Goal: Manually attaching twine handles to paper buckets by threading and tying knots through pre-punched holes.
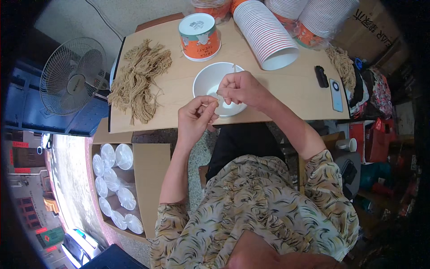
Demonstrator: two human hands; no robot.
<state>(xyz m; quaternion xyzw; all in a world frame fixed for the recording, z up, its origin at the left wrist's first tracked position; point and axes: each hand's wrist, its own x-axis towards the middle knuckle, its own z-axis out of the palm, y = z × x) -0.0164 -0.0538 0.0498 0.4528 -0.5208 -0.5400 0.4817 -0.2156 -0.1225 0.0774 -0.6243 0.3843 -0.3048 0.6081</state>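
A white round paper tub (pixel 201 80) stands at the table's near edge, its open mouth facing up. Both hands meet over it. My left hand (pixel 197 115) is pinched closed at the tub's near side, thumb against fingers. Close beside it, my right hand (pixel 242 89) is also closed, fingertips pressed together above the tub's inside. Something small and pale shows between the fingertips, too small to name. A short thin tan strand (pixel 234 67) sticks up by the tub's far rim, just behind my right hand.
Tan cord bundles (pixel 145 76) lie left on the table (pixel 179 121). Behind the tub stands an orange printed bucket (pixel 200 38); a long stack of white tubs (pixel 264 33) lies right of it. A phone (pixel 336 95) is at right. A carton (pixel 152 179) holds bagged stacks below left, near a fan (pixel 74 76).
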